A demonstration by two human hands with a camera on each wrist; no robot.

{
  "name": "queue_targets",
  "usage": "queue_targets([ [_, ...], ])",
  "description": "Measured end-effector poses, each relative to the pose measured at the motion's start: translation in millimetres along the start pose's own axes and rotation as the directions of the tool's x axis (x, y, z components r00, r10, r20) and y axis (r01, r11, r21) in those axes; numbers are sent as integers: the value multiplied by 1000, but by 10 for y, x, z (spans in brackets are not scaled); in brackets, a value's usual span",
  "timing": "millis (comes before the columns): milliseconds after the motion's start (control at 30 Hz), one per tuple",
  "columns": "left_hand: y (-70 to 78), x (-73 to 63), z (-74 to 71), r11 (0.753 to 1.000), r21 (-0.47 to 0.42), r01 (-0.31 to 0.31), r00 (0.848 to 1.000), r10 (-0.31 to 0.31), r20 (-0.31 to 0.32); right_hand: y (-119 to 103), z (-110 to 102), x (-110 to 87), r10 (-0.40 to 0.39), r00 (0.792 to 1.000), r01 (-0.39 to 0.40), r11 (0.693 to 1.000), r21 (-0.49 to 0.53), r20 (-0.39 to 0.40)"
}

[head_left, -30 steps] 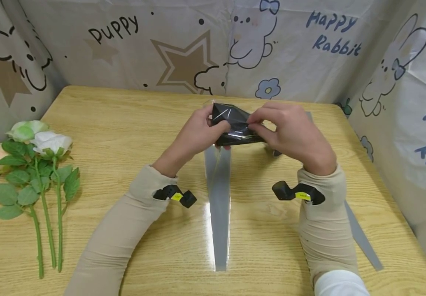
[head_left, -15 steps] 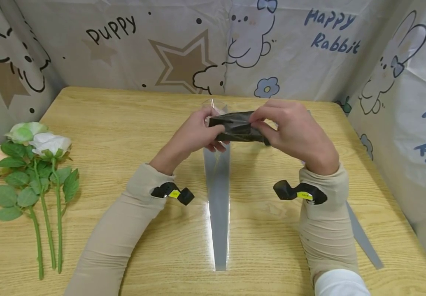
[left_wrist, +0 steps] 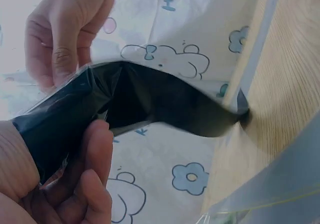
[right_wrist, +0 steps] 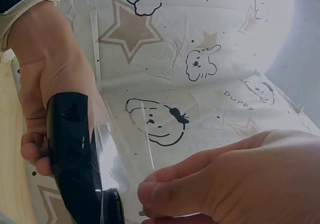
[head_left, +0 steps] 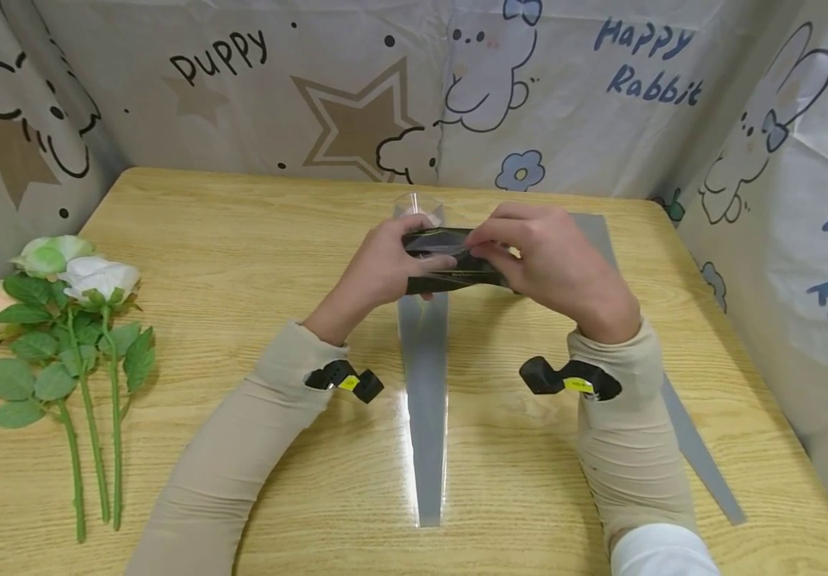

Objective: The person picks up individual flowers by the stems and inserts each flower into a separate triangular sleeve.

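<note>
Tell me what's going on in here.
A person's left hand grips a glossy black strip over the table, while the right hand pinches clear film beside it. A tapered grey strip lies under the hands, another grey strip lies by the right arm, and three flowers lie off to the left.

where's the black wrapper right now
In the head view, the black wrapper is near the middle, held in the left hand, with the right hand pinching clear film at its right; a grey strip lies below it in the picture.
</note>
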State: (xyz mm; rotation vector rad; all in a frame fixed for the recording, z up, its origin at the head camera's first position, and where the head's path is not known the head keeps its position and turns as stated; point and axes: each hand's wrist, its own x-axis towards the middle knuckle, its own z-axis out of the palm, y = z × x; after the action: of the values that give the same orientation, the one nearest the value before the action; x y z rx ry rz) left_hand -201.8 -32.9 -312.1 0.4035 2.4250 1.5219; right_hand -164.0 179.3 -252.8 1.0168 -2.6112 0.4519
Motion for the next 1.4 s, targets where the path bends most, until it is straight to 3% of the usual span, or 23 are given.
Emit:
queue_targets([
  [133,1,0,4,998,60,-4,1000,5,-17,13,0,-11,-36,998,36,999,5,-51],
  [367,1,-14,-13,999,40,-2,1000,2,14,13,-36,-36,-76,990,77,997,6,-118],
  [533,14,-21,-41,1000,26,1,999,-2,49,28,-46,-19,-37,995,39,999,25,-87],
  [767,15,-21,-65,997,-9,-77,991,78,113,73,-31,1,4,1000,-4,998,60,10],
  [900,3,-24,-70,995,-29,-96,988,99,115,82,-21,-8,-5,999,1,997,75,54],
  [1400,8,-23,-79,997,-4,-76,990,76,122,91,-32,-19,-18,999,15,996,85,33],
])
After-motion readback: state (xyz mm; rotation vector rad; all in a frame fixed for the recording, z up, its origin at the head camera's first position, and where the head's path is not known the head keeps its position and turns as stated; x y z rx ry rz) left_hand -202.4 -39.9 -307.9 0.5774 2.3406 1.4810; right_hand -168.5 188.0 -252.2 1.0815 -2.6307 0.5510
